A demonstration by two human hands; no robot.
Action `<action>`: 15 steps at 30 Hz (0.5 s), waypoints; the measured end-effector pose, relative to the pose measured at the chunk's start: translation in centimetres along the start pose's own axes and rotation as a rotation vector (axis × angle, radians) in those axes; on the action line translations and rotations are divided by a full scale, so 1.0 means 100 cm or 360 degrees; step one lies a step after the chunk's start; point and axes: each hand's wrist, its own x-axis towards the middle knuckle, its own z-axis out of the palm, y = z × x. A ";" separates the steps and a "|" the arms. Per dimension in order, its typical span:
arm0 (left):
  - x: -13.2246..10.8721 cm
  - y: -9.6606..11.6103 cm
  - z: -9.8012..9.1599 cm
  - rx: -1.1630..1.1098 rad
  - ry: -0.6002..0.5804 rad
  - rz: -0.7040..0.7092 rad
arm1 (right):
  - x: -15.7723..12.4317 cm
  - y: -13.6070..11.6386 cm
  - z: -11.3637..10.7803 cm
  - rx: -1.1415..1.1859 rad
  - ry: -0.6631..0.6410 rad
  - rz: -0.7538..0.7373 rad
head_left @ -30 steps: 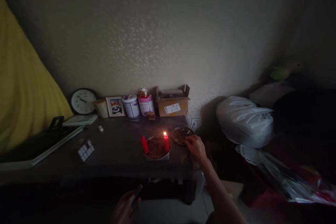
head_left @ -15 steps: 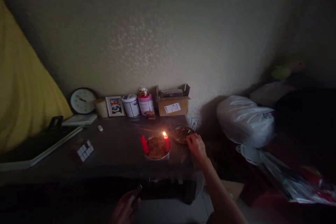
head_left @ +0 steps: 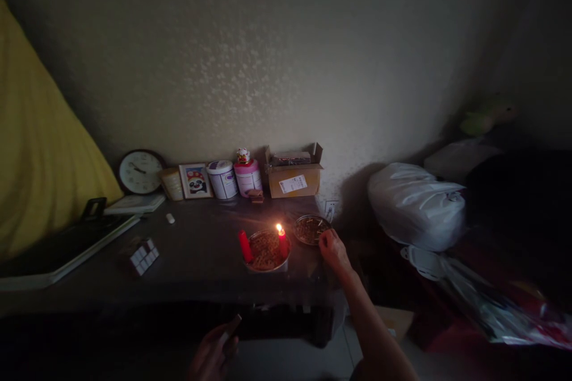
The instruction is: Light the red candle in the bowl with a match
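My right hand (head_left: 333,248) is closed at the right rim of a round dish (head_left: 304,238) of small brown pieces; anything between its fingertips is too small to make out. To the left, a second round dish (head_left: 266,256) with brown contents carries two red candles. Its right candle (head_left: 283,243) burns with a small flame, while the left candle (head_left: 245,246) is unlit and leans slightly. Low in the picture my left hand (head_left: 213,352) grips a small dark object (head_left: 232,327), perhaps a matchbox or lighter, in front of the table edge.
On the dark table (head_left: 192,256) are a puzzle cube (head_left: 144,256), a clock (head_left: 140,172), a panda picture (head_left: 196,181), two tins, including a white one (head_left: 222,179), and an open carton (head_left: 295,181). White bags (head_left: 417,205) lie at the right, a yellow curtain (head_left: 40,131) at the left.
My right hand's fingers have drawn in more tightly, and the hand has shifted slightly at the dish rim. My left hand stays nearly where it was, with the dark object.
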 end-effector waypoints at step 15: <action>0.008 -0.001 -0.011 0.0076 0.0019 -0.0012 | 0.007 -0.015 -0.019 0.0280 -0.0005 0.0328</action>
